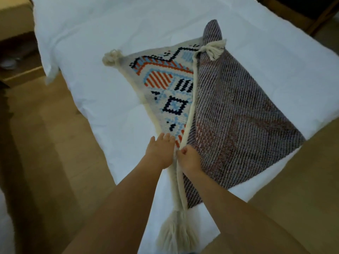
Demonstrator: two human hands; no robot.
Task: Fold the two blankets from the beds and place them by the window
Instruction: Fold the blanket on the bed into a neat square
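A woven blanket (238, 110) lies partly folded on the white bed (110, 43). Its patterned face in orange, blue and navy shows on the left, and its grey striped back lies folded over on the right. Cream tassels hang at the corners, one over the near bed edge. My left hand (160, 149) presses flat on the patterned part near the cream border. My right hand (189, 158) rests on the folded-over layer, fingers curled at its cream edge. Only one blanket is in view.
Wooden floor (45, 143) runs along the bed's left side and near right corner. A bedside cabinet (16, 43) stands at the far left. Dark wooden furniture (302, 11) sits beyond the bed's far right corner.
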